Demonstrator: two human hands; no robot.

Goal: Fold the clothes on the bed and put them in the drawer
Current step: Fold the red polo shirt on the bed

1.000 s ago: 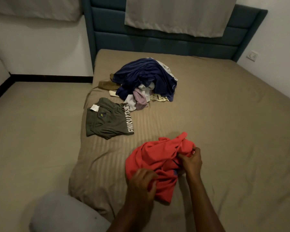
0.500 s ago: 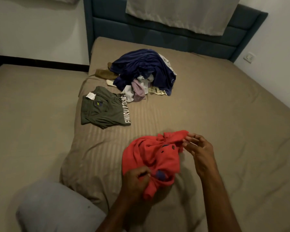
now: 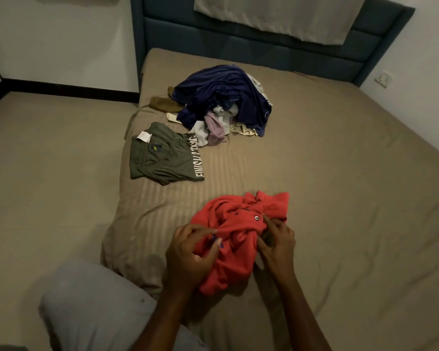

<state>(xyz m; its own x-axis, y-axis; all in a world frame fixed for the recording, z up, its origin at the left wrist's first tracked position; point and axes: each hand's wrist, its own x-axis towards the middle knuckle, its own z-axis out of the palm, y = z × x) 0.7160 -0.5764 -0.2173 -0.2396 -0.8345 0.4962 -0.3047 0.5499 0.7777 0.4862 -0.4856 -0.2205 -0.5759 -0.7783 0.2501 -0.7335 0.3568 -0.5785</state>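
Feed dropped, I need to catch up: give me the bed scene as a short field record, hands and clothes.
left hand: grips the red shirt
right hand: grips the red shirt near a snap button
red shirt: bunched, unfolded, near edge of bed
olive shirt: folded, lying flat
clothes pile: unfolded, navy garment on top
bed: tan striped sheet
drawer: not in view

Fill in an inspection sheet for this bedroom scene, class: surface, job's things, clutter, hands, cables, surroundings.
Surface: tan striped bed sheet, wrinkled.
Job's things: red shirt bunched near the bed's edge; olive shirt folded; mixed clothes pile unfolded, navy garment on top. No drawer in view.
Clutter: nothing seen.
Hands: left hand and right hand both grip the red shirt.
Cables: nothing seen.
Surroundings: teal headboard, pale cloth hanging over it, wall switch, beige floor.
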